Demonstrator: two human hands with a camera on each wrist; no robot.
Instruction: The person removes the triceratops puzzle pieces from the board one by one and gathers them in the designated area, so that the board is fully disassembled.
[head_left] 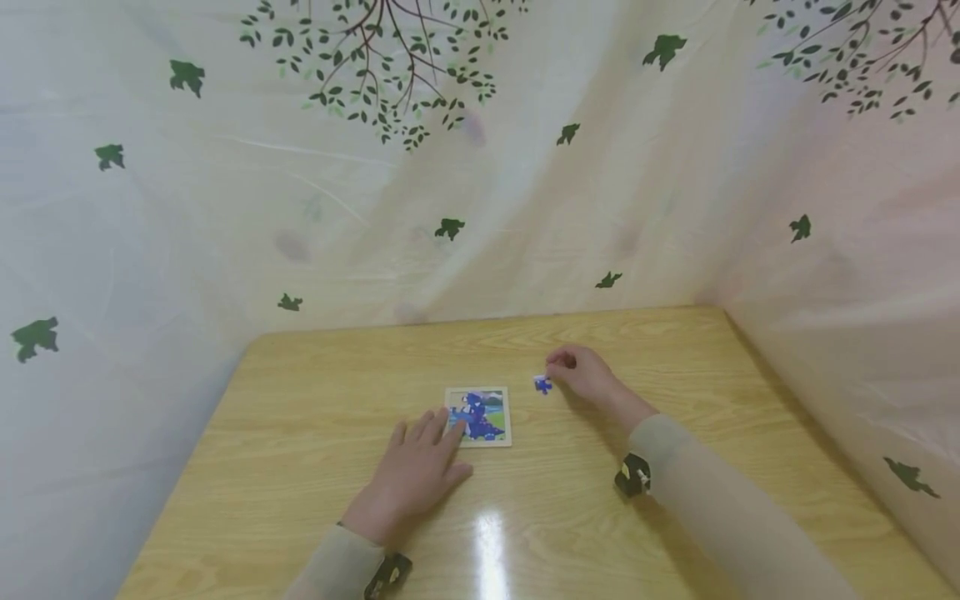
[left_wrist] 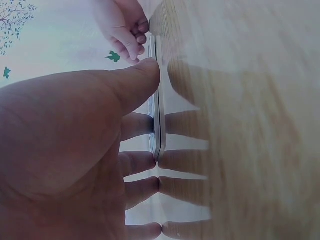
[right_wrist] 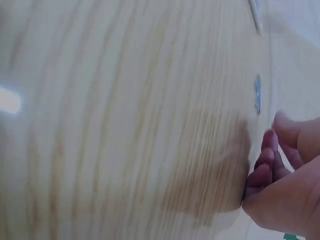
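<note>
A small square jigsaw puzzle (head_left: 486,422) in a pale frame lies on the table, its picture a blue dinosaur. My left hand (head_left: 422,467) is at its left side, fingers extended; the index fingertip overlaps the picture in the head view. The left wrist view shows the thumb (left_wrist: 142,80) near the board's edge (left_wrist: 159,110), the other fingers reaching past it. Right of the frame lies a loose blue puzzle piece (head_left: 542,384). My right hand (head_left: 588,377) is just beside that piece, fingers curled. In the right wrist view a gap shows between the piece (right_wrist: 258,94) and its fingertips.
The wooden table (head_left: 337,375) has a bright glare streak near the front. A pale curtain (head_left: 525,192) printed with leaves and branches hangs behind it and at both sides. Each wrist wears a dark strapped device (head_left: 632,476).
</note>
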